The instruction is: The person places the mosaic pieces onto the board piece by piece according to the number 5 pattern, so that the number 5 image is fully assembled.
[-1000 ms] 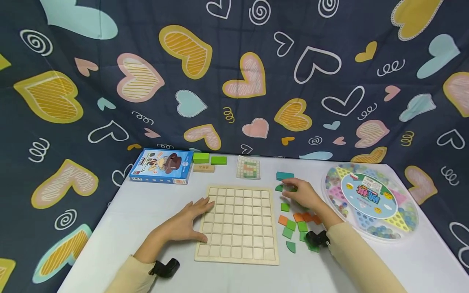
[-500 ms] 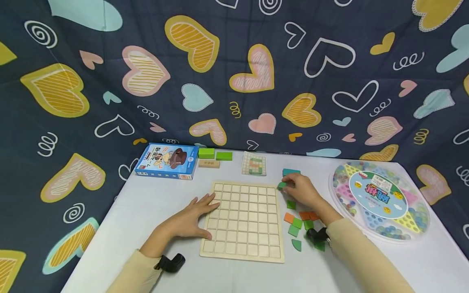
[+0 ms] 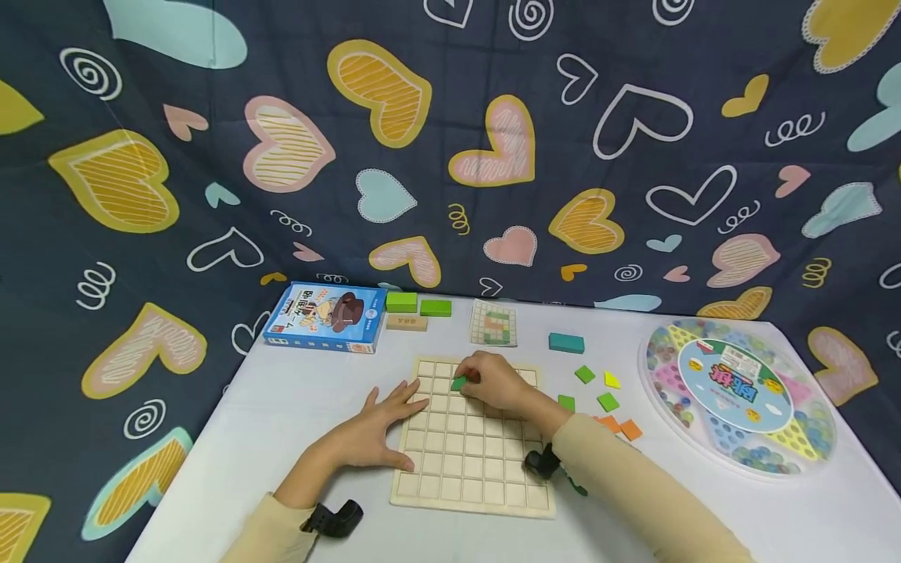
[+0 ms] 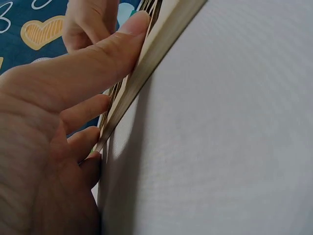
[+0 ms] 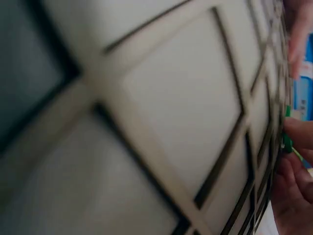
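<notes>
A pale wooden grid board (image 3: 454, 445) lies on the white table. My right hand (image 3: 493, 381) is over the board's upper part, pinching a small green tile (image 3: 459, 384) between thumb and fingers. In the right wrist view the green tile (image 5: 287, 142) shows at the fingertips, close to the grid; its exact shape is mostly hidden. Spread and fairly straight, the fingers of my left hand (image 3: 369, 430) rest at the board's left edge. From the left wrist, the thumb (image 4: 107, 56) lies on the rim of the board (image 4: 151, 63).
Loose green tiles (image 3: 585, 374), orange tiles (image 3: 631, 430) and a yellow piece (image 3: 612, 380) lie right of the board, partly behind my sleeve. Behind it are a pattern card (image 3: 493, 322), a teal block (image 3: 566, 342), green blocks (image 3: 402, 302) and a blue box (image 3: 327, 317). A round marble-game case (image 3: 732, 391) stands right.
My right hand has picked up a green tile beside the teal block and carried it left over the board. My left hand stays at the board's edge. The head view has shifted slightly.
</notes>
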A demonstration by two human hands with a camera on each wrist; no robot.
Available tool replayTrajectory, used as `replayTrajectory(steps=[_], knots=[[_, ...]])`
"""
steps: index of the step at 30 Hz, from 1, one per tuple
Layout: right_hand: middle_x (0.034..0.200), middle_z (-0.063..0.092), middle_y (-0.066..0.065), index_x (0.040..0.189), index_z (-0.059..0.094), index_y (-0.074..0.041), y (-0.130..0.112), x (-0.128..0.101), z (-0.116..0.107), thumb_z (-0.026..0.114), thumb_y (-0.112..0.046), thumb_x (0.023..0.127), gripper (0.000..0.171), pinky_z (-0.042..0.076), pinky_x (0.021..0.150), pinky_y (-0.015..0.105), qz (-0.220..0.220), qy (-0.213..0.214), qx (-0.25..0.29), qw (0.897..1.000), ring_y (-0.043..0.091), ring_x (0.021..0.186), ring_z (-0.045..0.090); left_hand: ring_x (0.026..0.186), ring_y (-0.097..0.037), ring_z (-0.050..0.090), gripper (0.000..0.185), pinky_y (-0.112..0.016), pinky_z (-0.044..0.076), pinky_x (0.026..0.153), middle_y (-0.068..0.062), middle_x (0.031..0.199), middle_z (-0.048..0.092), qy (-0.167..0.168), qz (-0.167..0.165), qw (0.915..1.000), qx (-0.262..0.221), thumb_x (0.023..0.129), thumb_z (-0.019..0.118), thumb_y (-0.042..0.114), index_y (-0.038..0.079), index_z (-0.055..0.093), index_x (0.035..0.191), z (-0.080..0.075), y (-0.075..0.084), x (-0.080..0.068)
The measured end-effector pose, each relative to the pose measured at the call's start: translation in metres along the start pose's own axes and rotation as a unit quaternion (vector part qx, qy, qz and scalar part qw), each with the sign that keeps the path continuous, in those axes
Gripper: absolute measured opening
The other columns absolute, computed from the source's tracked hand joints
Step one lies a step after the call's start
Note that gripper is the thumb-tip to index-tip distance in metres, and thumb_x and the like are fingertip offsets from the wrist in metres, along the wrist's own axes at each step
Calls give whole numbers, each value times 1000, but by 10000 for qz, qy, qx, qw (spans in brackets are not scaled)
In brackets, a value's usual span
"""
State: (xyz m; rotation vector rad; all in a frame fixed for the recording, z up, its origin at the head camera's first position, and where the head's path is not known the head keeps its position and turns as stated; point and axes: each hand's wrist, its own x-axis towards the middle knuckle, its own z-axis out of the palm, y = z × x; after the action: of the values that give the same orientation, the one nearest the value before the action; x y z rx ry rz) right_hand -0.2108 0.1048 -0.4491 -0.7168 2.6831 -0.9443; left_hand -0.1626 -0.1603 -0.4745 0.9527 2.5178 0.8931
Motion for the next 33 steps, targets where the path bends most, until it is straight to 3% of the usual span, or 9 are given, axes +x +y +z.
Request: replayTrajectory(steps=[7, 11, 16, 20, 23, 28, 33], knots=[[106, 59, 3, 106, 68, -10, 6, -14, -4, 71, -10, 84, 22, 51, 79, 29, 105, -137, -108, 9998, 14, 89, 58, 146, -33, 10, 96, -66, -4, 110, -10, 159, 15, -64, 87, 9999, 32, 66, 80, 50, 13, 39, 145, 5, 7, 10], [114, 59, 3, 117, 65, -9, 10, -20, -8, 71, -13, 84, 33, 52, 84, 30, 83, -201, 16, 9998, 17, 97, 60, 146, -35, 11, 97, -68, -2, 109, -11, 159, 16, -41, 142, 9999, 18, 66, 79, 53, 13, 40, 145, 8, 6, 12], [123, 60, 6, 127, 58, -8, 18, -37, -21, 69, -16, 87, 43, 51, 93, 36, -65, 134, 417, 9990, 25, 112, 59, 146, -37, 11, 98, -68, -3, 109, -12, 158, 17, 106, 38, 9999, -18, 63, 79, 54, 13, 42, 144, 9, 0, 5], [123, 61, 9, 125, 60, -5, 38, -72, -44, 68, -12, 86, 40, 50, 94, 44, 25, 783, 583, 9952, 29, 112, 58, 145, -38, 12, 99, -68, -4, 108, -13, 158, 18, 190, -50, 9998, -53, 62, 80, 54, 13, 42, 144, 6, -2, 0], [120, 63, 8, 121, 62, -5, 59, -109, -60, 69, -11, 85, 37, 50, 92, 45, 405, 1133, 509, 9914, 28, 109, 59, 145, -38, 11, 99, -68, -4, 109, -12, 158, 18, 195, -109, 9997, -87, 62, 80, 55, 13, 42, 144, 3, -2, -2], [115, 66, 6, 118, 64, -7, 88, -162, -73, 69, -13, 85, 34, 53, 87, 40, 937, 1092, 204, 9894, 25, 103, 63, 145, -39, 13, 99, -68, -4, 108, -14, 158, 19, 258, -60, 9995, -141, 61, 81, 53, 13, 44, 143, 1, -3, -1], [111, 67, 2, 115, 66, -8, 107, -191, -77, 70, -9, 84, 32, 53, 85, 32, 1020, 1188, -157, 9875, 19, 99, 62, 145, -38, 12, 98, -67, -4, 109, -13, 158, 19, 217, -7, 9995, -214, 61, 81, 52, 14, 44, 143, 5, -3, 3]])
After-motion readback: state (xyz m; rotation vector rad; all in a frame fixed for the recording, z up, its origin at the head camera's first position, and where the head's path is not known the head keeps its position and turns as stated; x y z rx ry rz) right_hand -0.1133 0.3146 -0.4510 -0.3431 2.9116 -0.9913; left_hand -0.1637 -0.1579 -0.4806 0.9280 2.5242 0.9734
